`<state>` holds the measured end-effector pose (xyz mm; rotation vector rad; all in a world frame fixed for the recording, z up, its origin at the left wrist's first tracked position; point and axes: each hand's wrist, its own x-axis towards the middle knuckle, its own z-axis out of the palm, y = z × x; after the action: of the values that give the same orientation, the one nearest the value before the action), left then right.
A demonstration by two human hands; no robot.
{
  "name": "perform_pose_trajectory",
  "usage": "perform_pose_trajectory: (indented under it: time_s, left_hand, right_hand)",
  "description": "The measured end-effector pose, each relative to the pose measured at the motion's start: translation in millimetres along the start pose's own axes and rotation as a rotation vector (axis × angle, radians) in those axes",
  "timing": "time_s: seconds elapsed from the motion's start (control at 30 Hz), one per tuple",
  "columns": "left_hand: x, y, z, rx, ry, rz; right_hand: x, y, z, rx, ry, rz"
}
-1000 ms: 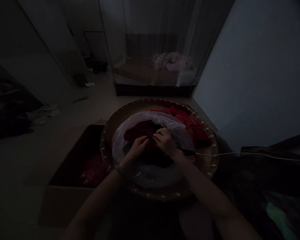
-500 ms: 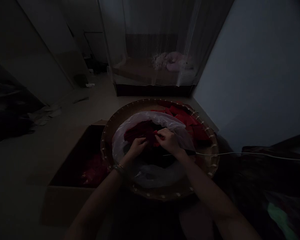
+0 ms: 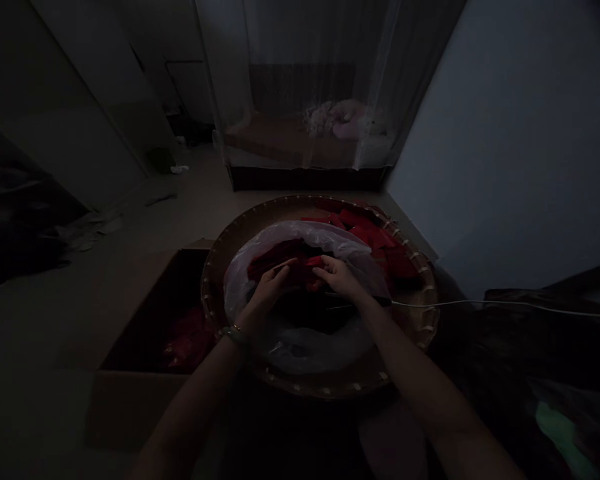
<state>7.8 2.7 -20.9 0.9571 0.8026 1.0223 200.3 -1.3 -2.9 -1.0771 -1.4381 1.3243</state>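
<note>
Right now we have a small red piece (image 3: 311,264) between our two hands, above the dark opening of a clear plastic bag (image 3: 300,357), which is spread inside a round bamboo winnowing tray (image 3: 207,283). Our right hand (image 3: 341,280) has thumb and forefinger together, clamped on its right end. Our left hand (image 3: 270,288) seems to pinch the other end between thumb and forefinger, though the light is too poor to show how firmly. Whether the piece is cloth or paper, we can't tell.

We judge the step in hand to be spreading or shaping this one piece, with the fingertips doing the work. The next move calls for keeping both ends under light tension, so that its edges lie even and any fold can be seen before we loosen either grip. In such gloom, we would want to feel for the edge as much as look for it.

Dark red material (image 3: 275,259) lies just beyond our left fingers, and more red pieces (image 3: 373,235) are heaped at the far right of the tray. A dark-handled tool (image 3: 381,301) on a white cord (image 3: 460,303) sits close by our right wrist, so that wrist needs to stay clear of its thin tip. At our left is an open cardboard box (image 3: 135,400) with red things inside.
</note>
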Motion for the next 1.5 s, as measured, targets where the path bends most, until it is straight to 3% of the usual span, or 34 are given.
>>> perform_pose_trajectory:
  time_s: [0.1, 0.23, 0.33, 0.53, 0.77, 0.9, 1.1, 1.27, 1.5]
  left_hand:
    - [-0.2, -1.4, 1.0, -0.062, 0.004, -0.013]
    - [-1.7, -2.6, 4.4, -0.019, -0.007, -0.068]
    - [-0.5, -1.8, 4.2, 0.014, 0.019, -0.09]
    - [5.5, -2.4, -6.1, 0.233, 0.221, 0.117]
    - [-0.6, 8.8, -3.7, 0.292, 0.348, 0.215]
    - [-3.0, 11.2, 0.6, 0.368, 0.326, 0.303]
    - [1.2, 4.4, -0.3, 0.337, 0.235, 0.278]
    - [-1.0, 7.5, -1.3, 0.253, 0.245, 0.194]
    - [-6.4, 10.2, -3.0, 0.33, 0.349, 0.316]
  right_hand:
    - [-2.5, -0.5, 1.1, 0.082, -0.096, 0.063]
    - [-3.9, -3.6, 3.9, 0.047, -0.099, 0.141]
    - [-4.6, -8.7, 5.2, 0.14, -0.113, 0.195]
    - [-8.8, -18.3, -0.9, 0.195, -0.152, 0.238]
    - [-9.2, -19.4, -6.5, 0.264, -0.099, 0.274]
    - [-10.4, -18.2, -4.5, 0.292, -0.139, 0.295]
    - [-12.3, -23.5, 4.8, 0.49, -0.206, 0.372]
    - [-12.2, -26.0, 4.5, 0.515, -0.137, 0.43]
    - [-11.1, -17.8, -4.8, 0.392, -0.159, 0.407]
